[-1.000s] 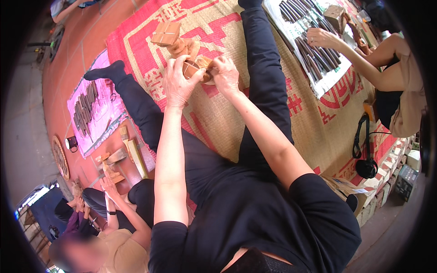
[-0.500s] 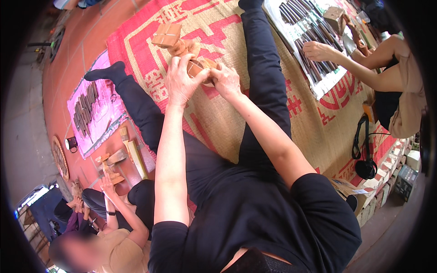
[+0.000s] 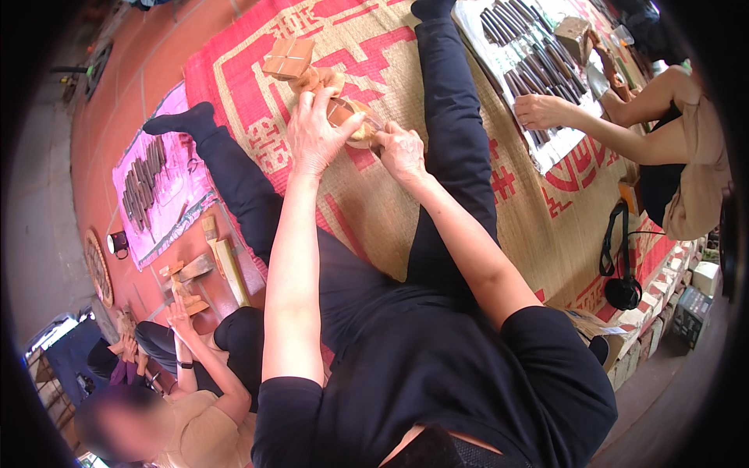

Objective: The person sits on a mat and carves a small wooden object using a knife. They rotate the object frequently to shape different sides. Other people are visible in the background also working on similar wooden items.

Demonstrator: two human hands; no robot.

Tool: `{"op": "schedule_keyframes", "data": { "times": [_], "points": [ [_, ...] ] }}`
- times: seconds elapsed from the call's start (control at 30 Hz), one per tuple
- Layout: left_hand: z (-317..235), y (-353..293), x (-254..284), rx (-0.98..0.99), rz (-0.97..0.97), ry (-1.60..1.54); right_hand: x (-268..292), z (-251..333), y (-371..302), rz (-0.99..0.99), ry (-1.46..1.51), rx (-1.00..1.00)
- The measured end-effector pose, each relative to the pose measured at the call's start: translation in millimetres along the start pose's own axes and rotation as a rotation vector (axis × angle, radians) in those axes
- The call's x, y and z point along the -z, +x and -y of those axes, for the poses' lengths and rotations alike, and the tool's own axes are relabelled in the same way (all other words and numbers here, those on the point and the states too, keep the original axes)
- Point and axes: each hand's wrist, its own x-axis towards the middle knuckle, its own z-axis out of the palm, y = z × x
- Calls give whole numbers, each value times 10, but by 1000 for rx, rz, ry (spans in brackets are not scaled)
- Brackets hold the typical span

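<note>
Over the woven mat between my outstretched legs, my left hand (image 3: 316,129) grips a carved brown wooden piece (image 3: 343,113). Its blocky end (image 3: 287,58), marked with pale crossing lines, juts out beyond my fingers, with a rounded section below it. My right hand (image 3: 402,150) is closed at the near right end of the wood. A thin dark tool, perhaps a blade, shows a little between its fingers and the wood; most of it is hidden in my grip, so its kind is unclear.
Rows of dark-handled tools (image 3: 546,70) lie on a white cloth at the right, where another person's hand (image 3: 542,111) reaches. More tools (image 3: 144,179) rest on a pink cloth at the left. A brush (image 3: 209,228), a mug (image 3: 118,243) and a seated co-worker are lower left.
My right hand has shifted slightly right and down, away from my left, showing more pale wood. The co-worker's hand at the right has drawn back a little from the tools.
</note>
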Motion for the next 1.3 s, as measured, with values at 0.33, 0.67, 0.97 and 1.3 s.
{"op": "schedule_keyframes", "data": {
  "times": [0.33, 0.67, 0.97, 1.3],
  "points": [
    [9, 44, -10, 88, 27, 29, 31, -50, 243, -232, 393, -255],
    [-87, 52, -17, 60, 69, 53, -267, 26, 520, -261, 166, -113],
    [-127, 145, -21, 1, 126, 54, -6, -52, 260, -250, 196, -221],
    [-124, 171, -68, -48, 147, 57, -96, -74, 48, -139, 145, -179]
  ]
}}
